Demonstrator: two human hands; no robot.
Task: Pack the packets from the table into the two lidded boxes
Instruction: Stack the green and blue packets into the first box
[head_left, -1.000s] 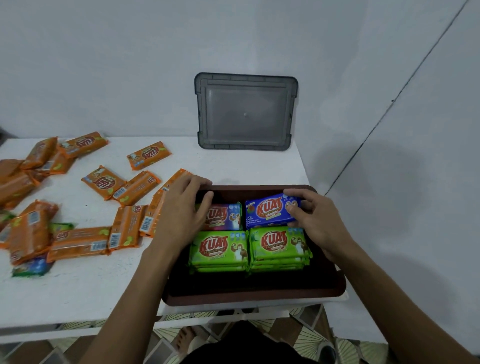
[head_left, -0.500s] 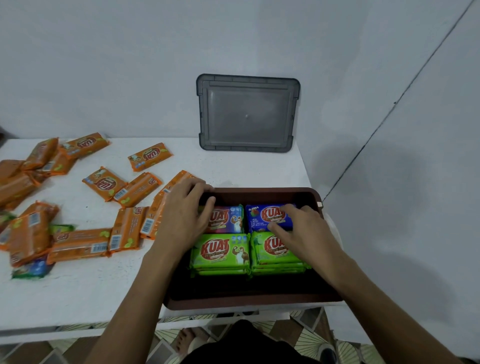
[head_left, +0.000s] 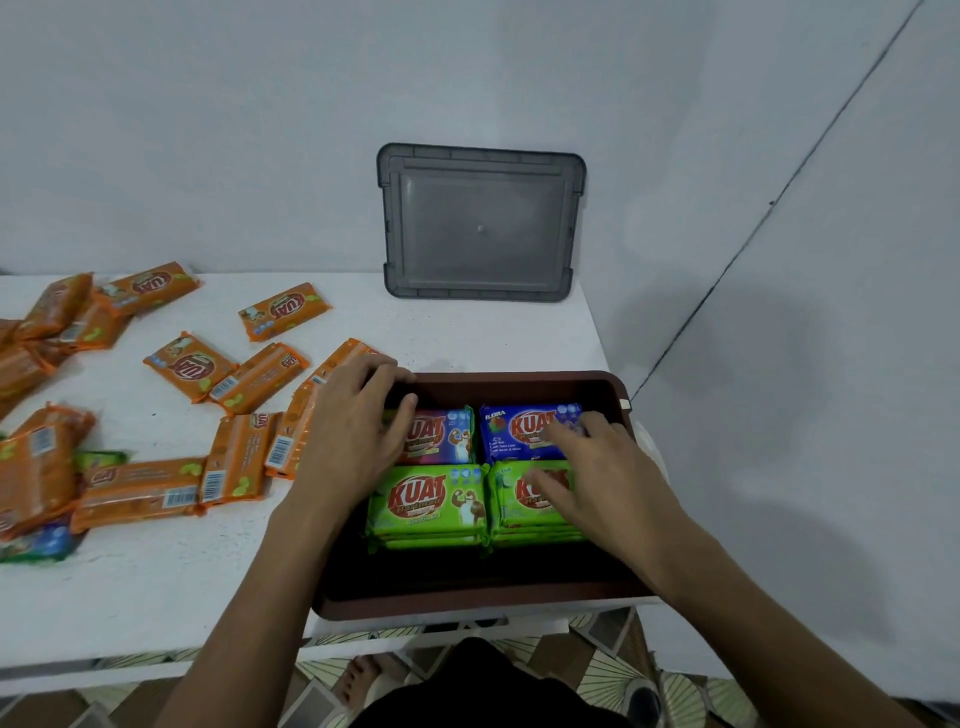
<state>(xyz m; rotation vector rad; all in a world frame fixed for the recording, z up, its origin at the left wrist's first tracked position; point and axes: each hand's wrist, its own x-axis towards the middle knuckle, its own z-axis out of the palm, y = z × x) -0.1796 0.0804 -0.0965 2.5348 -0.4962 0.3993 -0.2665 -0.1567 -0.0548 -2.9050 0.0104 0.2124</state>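
A brown box sits at the table's front right corner. Inside lie a purple packet, a blue packet and two stacks of green packets, the right stack partly under my fingers. My left hand rests over the box's left rim with its thumb on the purple packet. My right hand lies flat with fingers spread across the blue packet and the right green stack, holding nothing.
Several orange packets lie scattered over the left of the white table, some touching the box's left side. A grey lid leans upright against the back wall. The table's right edge runs just beyond the box.
My right hand has set the blue packet down flat in the box's back right and slid toward me, now pressing on it and the green stack. The left hand has barely moved.
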